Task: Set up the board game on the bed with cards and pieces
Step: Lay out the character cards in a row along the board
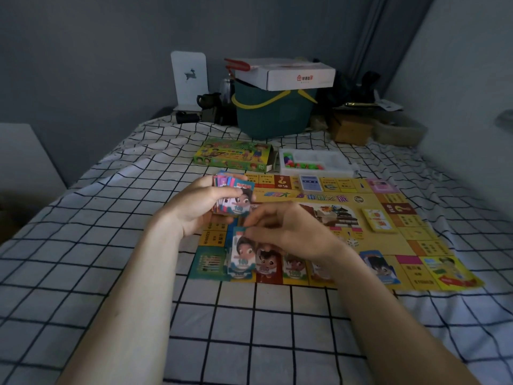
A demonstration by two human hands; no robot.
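While our left hand [202, 202] grips the money stack [233, 198], right hand [288, 229] pinches one note [241, 254] over the board's [369, 195] near edge; sorting notes; next, lay it squarely.

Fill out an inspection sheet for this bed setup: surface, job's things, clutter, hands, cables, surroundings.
Surface: checked bedsheet, wrinkled at the far end.
Job's things: yellow game board lies flat; sorted money piles along its near edge; blue card deck and yellow card deck on it; die near the centre; game box and piece tray beyond.
Clutter: teal basket bearing a white carton; brown cardboard box.
Hands: left hand holds a stack of money notes; right hand pinches one note.
Cables: nothing seen.
Surroundings: grey wall, curtain at the far right.
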